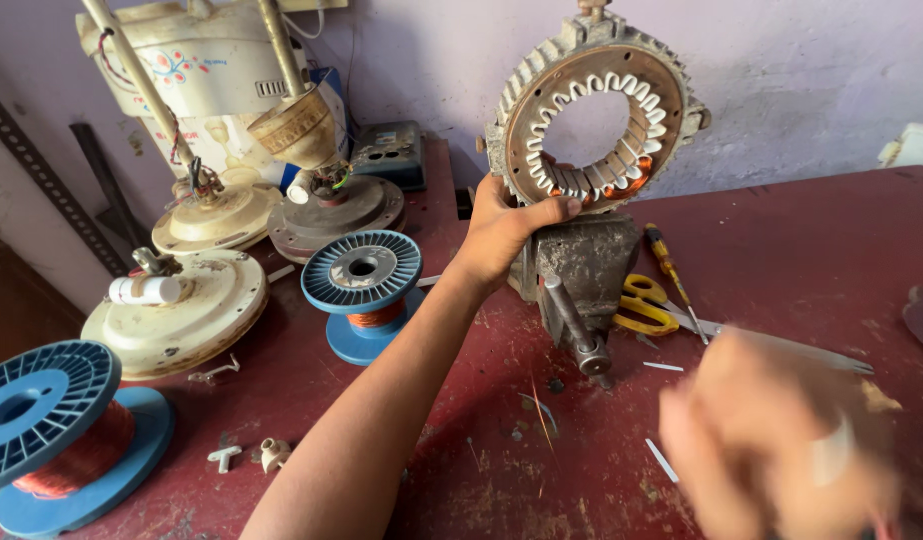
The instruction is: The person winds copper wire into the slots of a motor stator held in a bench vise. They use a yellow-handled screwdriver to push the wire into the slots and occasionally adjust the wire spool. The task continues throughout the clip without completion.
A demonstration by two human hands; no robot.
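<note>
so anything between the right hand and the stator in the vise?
Nothing solid visible. The blurred right hand is low and apart; only bare red bench, yellow scissors and a screwdriver lie toward the stator, gripped by the left hand.

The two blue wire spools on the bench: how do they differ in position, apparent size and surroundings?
The near spool sits at the bench's left front edge, partly cut off by the frame; the far spool stands fully in view, just left of the left hand's forearm. The near one looks larger, being closer. Both have blue flanges and copper wire.
</note>
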